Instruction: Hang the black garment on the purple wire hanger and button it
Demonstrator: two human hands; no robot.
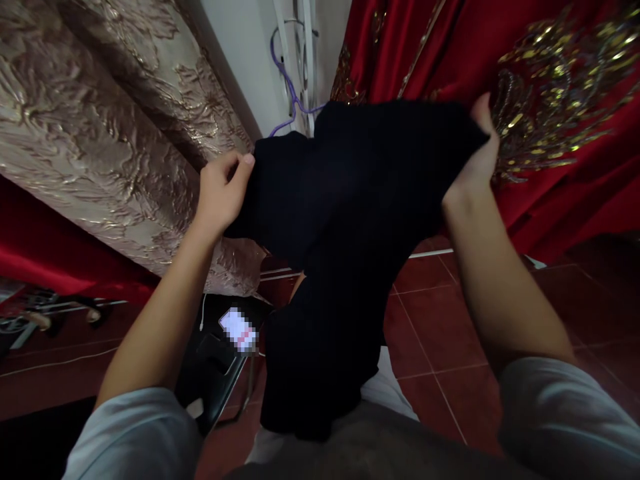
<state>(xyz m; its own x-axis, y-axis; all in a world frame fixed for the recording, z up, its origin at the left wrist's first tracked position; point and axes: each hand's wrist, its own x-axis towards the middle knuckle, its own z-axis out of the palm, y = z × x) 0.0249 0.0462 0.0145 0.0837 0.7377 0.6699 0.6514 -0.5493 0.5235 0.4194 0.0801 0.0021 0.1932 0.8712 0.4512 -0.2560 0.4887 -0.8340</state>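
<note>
A black garment (pixel 345 220) hangs in front of me, stretched between both hands and drooping down toward my lap. My left hand (pixel 223 190) pinches its upper left edge, thumb and fingers closed on the cloth. My right hand (pixel 481 150) grips the upper right corner, fingers wrapped behind the fabric. Both arms reach forward in grey short sleeves.
A red gown with gold sequin embroidery (pixel 550 100) hangs at the right. A beige brocade fabric (pixel 100 133) hangs at the left over red cloth. A purple hanger (pixel 293 93) shows against the white wall. A black stool (pixel 220 367) stands on the red tiled floor (pixel 440 320).
</note>
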